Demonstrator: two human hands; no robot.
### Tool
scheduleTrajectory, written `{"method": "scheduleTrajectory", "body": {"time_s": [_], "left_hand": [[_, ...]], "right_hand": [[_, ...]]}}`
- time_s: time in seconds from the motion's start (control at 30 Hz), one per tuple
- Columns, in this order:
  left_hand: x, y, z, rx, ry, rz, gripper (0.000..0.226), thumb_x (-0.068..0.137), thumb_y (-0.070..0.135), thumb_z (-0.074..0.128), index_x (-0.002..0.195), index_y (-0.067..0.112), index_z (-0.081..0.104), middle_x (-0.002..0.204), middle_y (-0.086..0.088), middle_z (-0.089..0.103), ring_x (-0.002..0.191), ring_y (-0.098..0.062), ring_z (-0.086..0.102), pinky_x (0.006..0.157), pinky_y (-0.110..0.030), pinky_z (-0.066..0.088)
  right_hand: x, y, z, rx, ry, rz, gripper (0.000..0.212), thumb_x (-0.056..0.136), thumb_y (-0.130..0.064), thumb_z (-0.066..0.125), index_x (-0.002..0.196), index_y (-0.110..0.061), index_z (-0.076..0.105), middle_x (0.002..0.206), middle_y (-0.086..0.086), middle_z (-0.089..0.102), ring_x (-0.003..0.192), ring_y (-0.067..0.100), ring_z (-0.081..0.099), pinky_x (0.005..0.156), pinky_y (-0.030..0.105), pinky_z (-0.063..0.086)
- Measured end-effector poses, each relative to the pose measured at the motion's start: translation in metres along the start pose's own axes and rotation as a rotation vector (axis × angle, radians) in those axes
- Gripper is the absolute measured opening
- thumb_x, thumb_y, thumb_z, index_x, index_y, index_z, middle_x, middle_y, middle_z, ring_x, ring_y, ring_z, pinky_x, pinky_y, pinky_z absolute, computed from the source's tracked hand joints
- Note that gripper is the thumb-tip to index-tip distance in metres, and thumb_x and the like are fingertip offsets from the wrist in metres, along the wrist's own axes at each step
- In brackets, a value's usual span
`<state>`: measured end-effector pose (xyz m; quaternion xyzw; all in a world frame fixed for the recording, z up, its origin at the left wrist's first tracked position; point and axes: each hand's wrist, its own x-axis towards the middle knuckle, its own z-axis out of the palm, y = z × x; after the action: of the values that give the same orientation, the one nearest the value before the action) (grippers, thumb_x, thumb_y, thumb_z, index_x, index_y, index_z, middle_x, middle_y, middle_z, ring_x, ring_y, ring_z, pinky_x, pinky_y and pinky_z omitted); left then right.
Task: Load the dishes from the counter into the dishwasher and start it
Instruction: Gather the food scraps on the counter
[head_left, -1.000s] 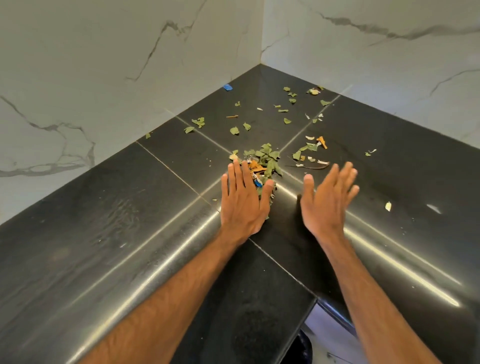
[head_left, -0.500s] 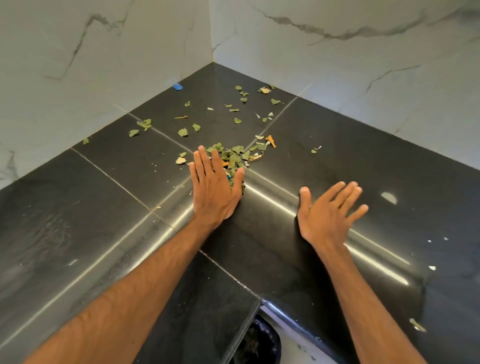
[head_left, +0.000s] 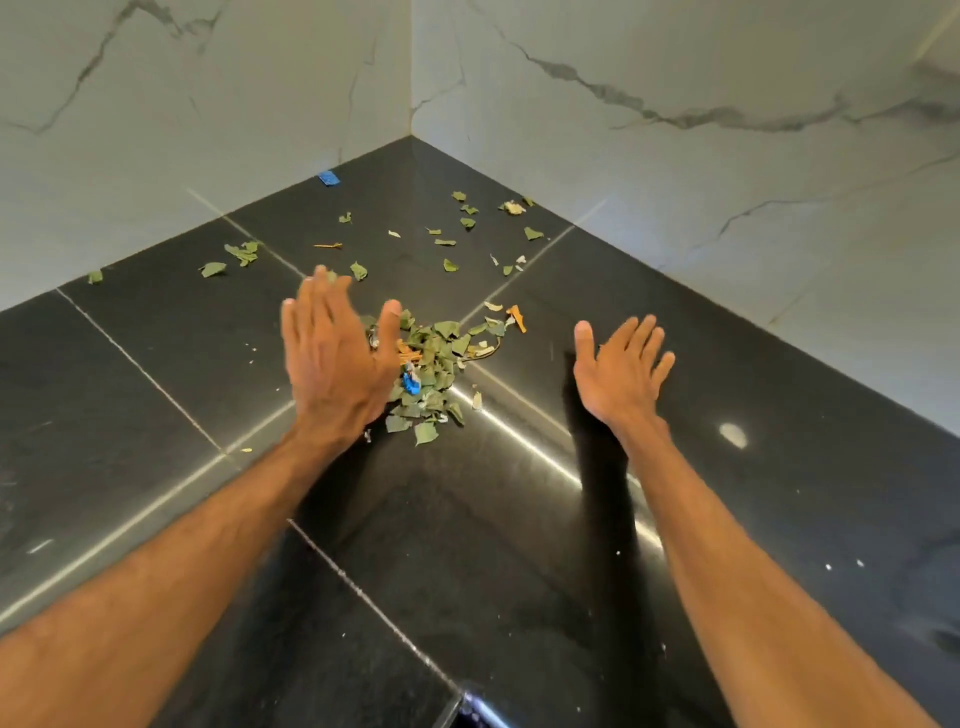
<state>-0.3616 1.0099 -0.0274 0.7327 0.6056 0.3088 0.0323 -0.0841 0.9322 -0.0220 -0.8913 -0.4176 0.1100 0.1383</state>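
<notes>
No dish and no dishwasher is in view, so where the dishes are, and which way their long axis points, I cannot tell. In the centre of the frame a pile of leaf scraps (head_left: 434, 364) lies on the black bench (head_left: 156, 374); the pile stretches from lower left to upper right. The left hand (head_left: 337, 364) is just beside it on the left, blurred, its grip wide with straight fingers, holding nothing. The right hand (head_left: 621, 371) is well apart at the right, its grip also wide and empty. I judge the step is to gather scraps off the bench. To do it well, both hands should cup the pile from two sides, and the loose scraps (head_left: 467, 223) in the upper centre must be swept in too
</notes>
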Motion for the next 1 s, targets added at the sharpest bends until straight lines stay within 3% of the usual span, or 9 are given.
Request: {"method": "scheduleTrajectory", "body": {"time_s": [0.13, 0.23, 0.3, 0.4, 0.53, 0.67, 0.8, 0.93, 1.0], "left_hand": [[0.014, -0.015, 0.005, 0.011, -0.015, -0.118, 0.077, 0.099, 0.068, 0.019, 0.145, 0.008, 0.035, 0.161, -0.021, 0.023, 0.151, -0.033, 0.017, 0.124, -0.05, 0.01], [0.023, -0.021, 0.015, 0.043, -0.152, -0.111, 0.084, 0.099, 0.069, 0.016, 0.149, 0.004, 0.028, 0.159, -0.024, 0.024, 0.149, -0.036, 0.021, 0.124, -0.052, 0.012], [0.028, -0.019, 0.02, 0.0, -0.162, 0.009, 0.073, 0.1, 0.067, 0.02, 0.139, 0.008, 0.037, 0.131, -0.015, 0.047, 0.121, -0.029, 0.045, 0.114, -0.051, 0.034], [0.038, -0.013, 0.027, -0.134, -0.167, 0.154, 0.051, 0.103, 0.057, 0.034, 0.132, 0.016, 0.042, 0.112, -0.003, 0.05, 0.099, -0.018, 0.049, 0.095, -0.037, 0.046], [0.073, -0.02, 0.036, -0.22, -0.048, 0.103, 0.052, 0.101, 0.058, 0.039, 0.127, 0.014, 0.045, 0.12, -0.005, 0.049, 0.109, -0.018, 0.048, 0.1, -0.037, 0.044], [0.102, -0.031, 0.051, -0.13, -0.11, -0.007, 0.075, 0.098, 0.071, 0.029, 0.14, 0.01, 0.041, 0.145, -0.012, 0.044, 0.137, -0.026, 0.039, 0.119, -0.048, 0.027], [0.118, -0.035, 0.06, -0.067, -0.169, -0.067, 0.087, 0.095, 0.077, 0.02, 0.149, 0.01, 0.034, 0.157, -0.015, 0.033, 0.148, -0.027, 0.028, 0.123, -0.052, 0.017], [0.125, -0.037, 0.065, -0.036, -0.183, -0.079, 0.087, 0.093, 0.079, 0.017, 0.145, 0.014, 0.04, 0.155, -0.011, 0.038, 0.147, -0.025, 0.03, 0.123, -0.052, 0.015], [0.125, -0.036, 0.064, -0.048, -0.18, -0.078, 0.087, 0.093, 0.08, 0.017, 0.144, 0.014, 0.043, 0.154, -0.01, 0.039, 0.147, -0.024, 0.03, 0.123, -0.052, 0.015]], "right_hand": [[0.014, -0.041, 0.023, -0.028, -0.041, -0.32, 0.085, 0.1, -0.064, 0.004, 0.159, -0.004, 0.007, 0.168, 0.014, -0.001, 0.155, 0.025, -0.003, 0.126, 0.049, 0.001], [0.004, -0.076, 0.037, 0.014, -0.139, -0.508, 0.081, 0.1, -0.065, 0.0, 0.16, -0.011, 0.001, 0.168, 0.005, -0.008, 0.155, 0.018, -0.01, 0.127, 0.047, 0.001], [-0.007, -0.085, 0.039, 0.095, -0.251, -0.634, 0.076, 0.102, -0.064, 0.004, 0.161, -0.017, -0.001, 0.168, -0.002, -0.008, 0.153, 0.009, -0.012, 0.127, 0.042, 0.0], [-0.009, -0.088, 0.024, 0.384, -0.338, -0.693, 0.067, 0.106, -0.058, 0.018, 0.162, -0.023, 0.007, 0.168, -0.01, 0.0, 0.153, 0.003, -0.003, 0.126, 0.037, 0.001], [0.064, -0.085, 0.008, 0.38, -0.045, -0.547, 0.067, 0.106, -0.054, 0.028, 0.159, -0.014, 0.016, 0.169, -0.001, 0.007, 0.152, 0.008, 0.009, 0.125, 0.042, 0.004], [0.147, -0.084, 0.022, 0.129, -0.098, -0.452, 0.082, 0.1, -0.067, 0.022, 0.161, -0.015, 0.006, 0.169, 0.002, 0.0, 0.155, 0.017, -0.004, 0.126, 0.051, 0.001], [0.133, -0.112, 0.028, 0.005, -0.08, -0.588, 0.088, 0.095, -0.076, 0.006, 0.143, -0.009, 0.037, 0.149, 0.01, 0.041, 0.139, 0.027, 0.038, 0.12, 0.054, 0.026], [0.099, -0.113, 0.029, 0.186, -0.261, -0.824, 0.07, 0.103, -0.063, 0.028, 0.159, -0.022, 0.021, 0.168, -0.007, 0.012, 0.152, 0.004, 0.006, 0.125, 0.037, 0.007], [0.126, -0.116, 0.024, 0.285, -0.153, -0.753, 0.065, 0.103, -0.058, 0.036, 0.157, -0.024, 0.025, 0.167, -0.005, 0.017, 0.152, 0.01, 0.013, 0.122, 0.038, 0.013]]}}
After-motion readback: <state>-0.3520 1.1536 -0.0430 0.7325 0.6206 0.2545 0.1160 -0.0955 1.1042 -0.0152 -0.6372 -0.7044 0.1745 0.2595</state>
